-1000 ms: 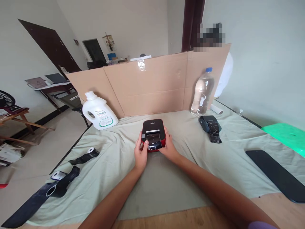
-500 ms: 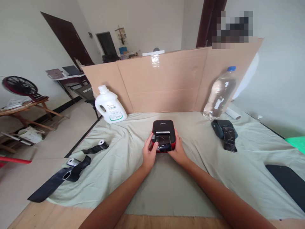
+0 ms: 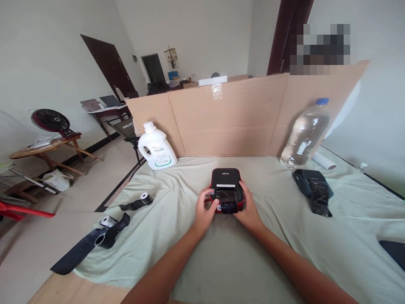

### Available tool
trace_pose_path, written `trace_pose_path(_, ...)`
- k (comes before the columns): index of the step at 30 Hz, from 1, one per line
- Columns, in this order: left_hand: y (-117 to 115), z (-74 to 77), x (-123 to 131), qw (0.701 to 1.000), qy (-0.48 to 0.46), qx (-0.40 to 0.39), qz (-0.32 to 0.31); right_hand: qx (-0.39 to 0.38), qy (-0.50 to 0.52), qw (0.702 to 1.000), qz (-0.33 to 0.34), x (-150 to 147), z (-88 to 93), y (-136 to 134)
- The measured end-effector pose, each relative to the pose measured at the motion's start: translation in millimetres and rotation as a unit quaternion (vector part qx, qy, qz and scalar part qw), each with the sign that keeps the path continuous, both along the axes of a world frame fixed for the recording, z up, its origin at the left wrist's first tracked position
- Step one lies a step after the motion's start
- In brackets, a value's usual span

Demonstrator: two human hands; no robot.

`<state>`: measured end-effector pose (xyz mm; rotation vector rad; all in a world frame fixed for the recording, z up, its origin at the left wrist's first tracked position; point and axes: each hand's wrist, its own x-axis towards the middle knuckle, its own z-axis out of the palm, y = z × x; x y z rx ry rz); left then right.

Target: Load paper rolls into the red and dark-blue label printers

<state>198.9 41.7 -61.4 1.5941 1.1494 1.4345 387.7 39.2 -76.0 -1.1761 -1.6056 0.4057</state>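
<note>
A small black portable printer (image 3: 225, 179) with a red edge sits on the cloth in front of me. A strip of shiny dark paper (image 3: 228, 196) comes out of its slot and curls over the front. My left hand (image 3: 204, 213) grips the printer's left side, its thumb at the front left corner beside the paper and its index finger bent by the slot. Along the right side, my right hand (image 3: 249, 211) is closed round the case, its thumb low near the front edge. The undersides of both hands' fingers are partly hidden.
Rolls of dark paper (image 3: 109, 238) lie at the left on the green cloth (image 3: 202, 270). A white jug (image 3: 158, 147) and a water bottle (image 3: 305, 135) stand before a cardboard screen (image 3: 228, 126). Another dark printer (image 3: 303, 181) is at right. A person is partly visible behind the screen.
My view has shifted, so everything appears lower and further right. Both hands stay on the printer; my left index finger is now bent more toward the paper slot.
</note>
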Motion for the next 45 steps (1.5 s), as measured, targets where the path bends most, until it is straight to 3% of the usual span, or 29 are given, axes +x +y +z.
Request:
trace_pose_path(10, 11.7, -1.7, -0.9, 0.996, -0.061, -0.031, -0.057, -0.024, -0.035, 0.998, 0.036, 16.1, 13.2, 2.3)
trace_pose_path(21, 8.3, -8.2, 0.7, 0.996, -0.075, 0.004, -0.037, -0.036, -0.053, 0.996, 0.062, 22.9, 14.2, 3.8)
trace_pose_path(26, 7.7, -7.0, -0.1, 0.996, -0.077, 0.006, -0.05, -0.082, -0.082, 0.989, 0.09, 36.1, 19.9, -4.8)
trace_pose_path(31, 7.3, -6.0, -0.7, 0.996, -0.069, -0.005, -0.059, -0.119, -0.113, 0.967, 0.194, 69.7, 51.5, 4.1)
trace_pose_path(35, 7.9, -5.2, -1.5, 0.996, -0.064, 0.004, -0.062, -0.147, -0.162, 0.965, 0.145, 65.1, 96.2, 40.9)
trace_pose_path(37, 8.4, -5.2, -2.1, 0.997, -0.056, 0.013, -0.06, -0.163, -0.226, 0.949, 0.147, 45.7, 114.2, 63.1)
trace_pose_path(39, 9.2, -5.7, -2.6, 0.997, -0.05, 0.019, -0.059, -0.193, -0.33, 0.907, 0.175, 21.5, 124.5, 83.5)
trace_pose_path(42, 10.9, -6.7, -3.2, 0.997, -0.045, 0.033, -0.058, -0.26, -0.466, 0.826, 0.183, -11.3, 126.1, 106.7)
trace_pose_path(45, 12.2, -6.5, -4.1, 0.996, -0.042, 0.048, -0.055, -0.299, -0.513, 0.787, 0.169, -31.5, 120.1, 119.3)
